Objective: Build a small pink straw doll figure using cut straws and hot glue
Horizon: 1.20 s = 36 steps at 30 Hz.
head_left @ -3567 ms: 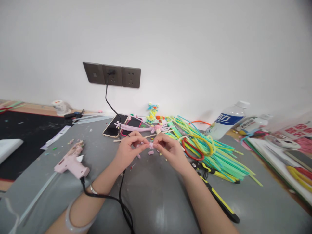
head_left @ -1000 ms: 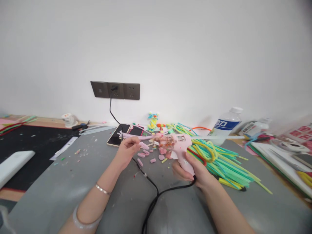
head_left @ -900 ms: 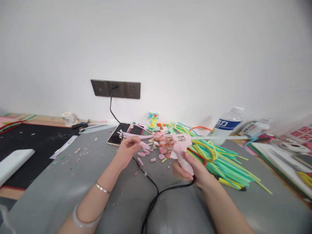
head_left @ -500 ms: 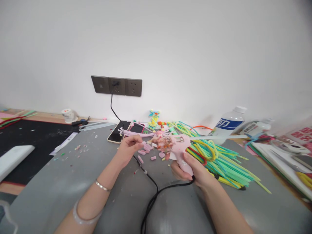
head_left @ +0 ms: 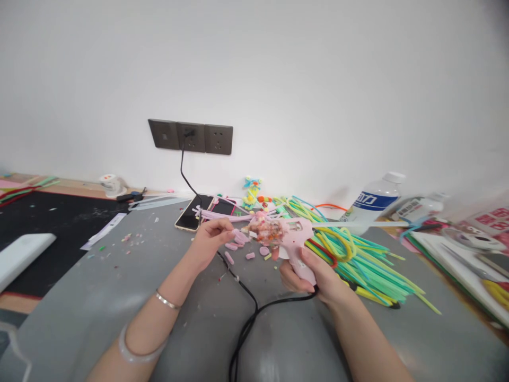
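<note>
My right hand point(head_left: 304, 270) is wrapped round the handle of a pink glue gun point(head_left: 296, 236), whose nozzle end points left. A long translucent glue stick point(head_left: 361, 224) sticks out of its back. The front of the gun is crusted with amber glue and pinkish bits. Just left of the nozzle, my left hand point(head_left: 210, 241) is closed in a pinch, with a short lilac pipe cleaner piece point(head_left: 240, 236) at its fingertips. Several more cut lilac pieces point(head_left: 229, 258) lie on the grey mat point(head_left: 191, 323) beneath.
Green and yellow pipe cleaners point(head_left: 382, 265) lie right of the gun. Behind stand a water bottle point(head_left: 376, 199) and a small colourful figure point(head_left: 252, 193). A phone point(head_left: 189, 215) lies behind my left hand. The black cord point(head_left: 246, 323) crosses the mat; a wall socket point(head_left: 191, 137) is ahead.
The glue gun has tipped slightly and shifted a little to the right. My left hand keeps its pinch in nearly the same place. The view has tilted slightly.
</note>
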Each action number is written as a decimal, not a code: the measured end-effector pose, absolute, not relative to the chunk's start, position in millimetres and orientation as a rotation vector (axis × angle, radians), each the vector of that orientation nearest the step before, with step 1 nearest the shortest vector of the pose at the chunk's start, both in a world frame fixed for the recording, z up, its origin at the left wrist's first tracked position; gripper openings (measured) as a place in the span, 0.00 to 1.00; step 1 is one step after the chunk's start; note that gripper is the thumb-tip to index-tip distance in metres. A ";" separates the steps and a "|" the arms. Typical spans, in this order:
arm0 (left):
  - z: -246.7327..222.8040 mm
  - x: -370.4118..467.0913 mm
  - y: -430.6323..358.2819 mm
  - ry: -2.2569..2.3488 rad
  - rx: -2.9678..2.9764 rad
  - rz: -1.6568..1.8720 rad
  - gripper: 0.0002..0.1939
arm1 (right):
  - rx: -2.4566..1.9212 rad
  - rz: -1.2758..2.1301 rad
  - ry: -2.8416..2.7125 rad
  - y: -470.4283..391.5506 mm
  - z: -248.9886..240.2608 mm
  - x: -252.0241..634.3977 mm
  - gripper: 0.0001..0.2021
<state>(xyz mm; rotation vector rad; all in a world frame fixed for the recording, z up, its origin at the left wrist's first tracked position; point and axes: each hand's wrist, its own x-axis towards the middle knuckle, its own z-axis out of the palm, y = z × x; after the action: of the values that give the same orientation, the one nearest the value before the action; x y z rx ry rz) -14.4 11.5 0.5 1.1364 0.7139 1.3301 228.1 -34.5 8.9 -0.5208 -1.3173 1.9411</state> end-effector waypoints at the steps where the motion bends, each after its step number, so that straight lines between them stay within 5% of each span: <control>1: 0.3 -14.5 11.7 0.714 1.134 1.327 0.17 | -0.522 1.938 -1.319 -34.6 8.7 228.3 0.21; 36: 4.5 -14.9 10.3 0.663 1.041 1.403 0.19 | -0.587 1.895 -1.384 -34.8 9.5 233.1 0.23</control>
<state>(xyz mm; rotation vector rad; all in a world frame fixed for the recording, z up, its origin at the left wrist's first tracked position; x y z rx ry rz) -14.9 10.3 4.5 1.0409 0.6634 1.4029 233.1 -34.8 9.5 -0.5873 -1.3843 1.8945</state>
